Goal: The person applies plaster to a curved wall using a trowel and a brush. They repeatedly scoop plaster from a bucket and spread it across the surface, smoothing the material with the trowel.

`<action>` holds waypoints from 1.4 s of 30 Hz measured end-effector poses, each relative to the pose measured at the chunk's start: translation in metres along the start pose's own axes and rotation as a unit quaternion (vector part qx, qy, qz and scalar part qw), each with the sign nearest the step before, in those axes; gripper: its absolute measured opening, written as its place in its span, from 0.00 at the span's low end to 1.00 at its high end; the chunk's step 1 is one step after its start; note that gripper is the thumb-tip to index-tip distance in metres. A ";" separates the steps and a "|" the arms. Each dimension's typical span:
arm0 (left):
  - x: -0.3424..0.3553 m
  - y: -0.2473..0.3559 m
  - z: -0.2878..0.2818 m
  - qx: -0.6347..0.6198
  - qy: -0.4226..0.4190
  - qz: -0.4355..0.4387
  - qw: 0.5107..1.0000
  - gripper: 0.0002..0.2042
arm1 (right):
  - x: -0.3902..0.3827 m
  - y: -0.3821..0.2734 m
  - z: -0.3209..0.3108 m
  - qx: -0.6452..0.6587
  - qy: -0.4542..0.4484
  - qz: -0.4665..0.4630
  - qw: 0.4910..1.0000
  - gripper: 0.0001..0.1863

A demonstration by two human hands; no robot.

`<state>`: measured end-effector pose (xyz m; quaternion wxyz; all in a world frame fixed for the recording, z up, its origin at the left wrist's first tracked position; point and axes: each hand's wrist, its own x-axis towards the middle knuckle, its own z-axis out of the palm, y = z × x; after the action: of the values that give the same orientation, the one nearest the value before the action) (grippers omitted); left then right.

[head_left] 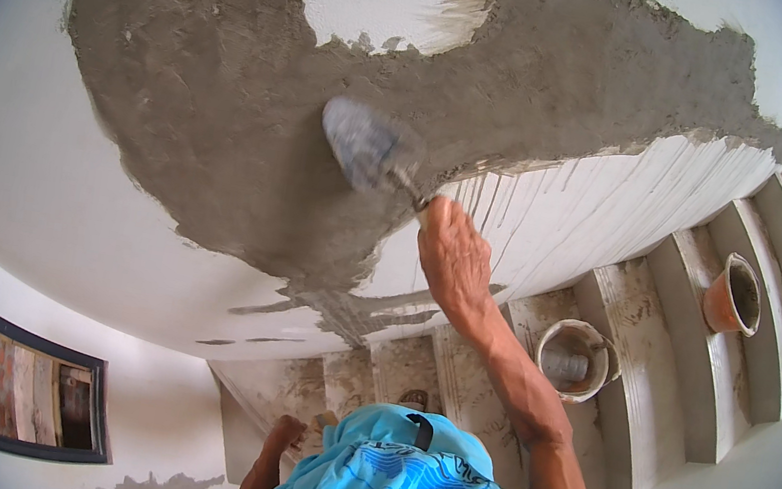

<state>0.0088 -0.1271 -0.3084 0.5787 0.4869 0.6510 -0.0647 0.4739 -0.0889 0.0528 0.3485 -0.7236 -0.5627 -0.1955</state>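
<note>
My right hand (457, 260) is wrapped round the handle of a trowel (357, 143). Its rounded metal blade, slightly blurred, lies against or just off a large patch of wet grey mortar (259, 113) on the white wall. Low down beside my blue shirt, my left hand (286, 433) looks curled. A pale yellowish piece shows next to its fingers, but I cannot make out what it is. Most of that hand's grip is hidden.
Stairs (643, 353) splashed with mortar climb to the right along the wall. A whitish bucket (551, 334) stands on one step, and an orange bucket (721, 304) sits higher up. A dark-framed opening (105, 414) is at lower left.
</note>
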 end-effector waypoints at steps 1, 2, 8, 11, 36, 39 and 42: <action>0.005 -0.008 -0.003 0.008 -0.017 0.027 0.999 0.14 | -0.005 -0.002 -0.001 0.015 -0.013 -0.001 1.000 0.08; 0.009 -0.015 -0.007 0.017 -0.034 0.054 0.998 0.14 | -0.008 -0.003 -0.001 0.030 -0.026 -0.002 0.999 0.08; 0.006 0.004 -0.001 -0.027 0.015 -0.038 0.999 0.15 | 0.024 0.006 -0.035 0.082 0.036 0.056 0.994 0.14; 0.012 -0.005 -0.003 -0.005 0.018 -0.009 1.000 0.15 | 0.046 0.004 -0.038 0.055 0.079 0.035 0.995 0.13; 0.037 -0.026 -0.009 0.165 -0.038 0.160 0.972 0.14 | 0.047 -0.020 -0.064 0.070 -0.007 -0.024 0.997 0.09; 0.010 0.013 0.001 0.086 -0.015 0.019 0.996 0.14 | 0.063 -0.020 -0.065 0.035 0.056 -0.048 0.997 0.07; 0.001 0.014 0.002 0.060 -0.007 0.013 0.998 0.15 | 0.052 -0.023 -0.042 -0.004 0.030 -0.071 0.997 0.06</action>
<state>0.0204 -0.1209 -0.3028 0.5538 0.5288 0.6354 -0.0995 0.4722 -0.0812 0.1231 0.3480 -0.6768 -0.6012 -0.2439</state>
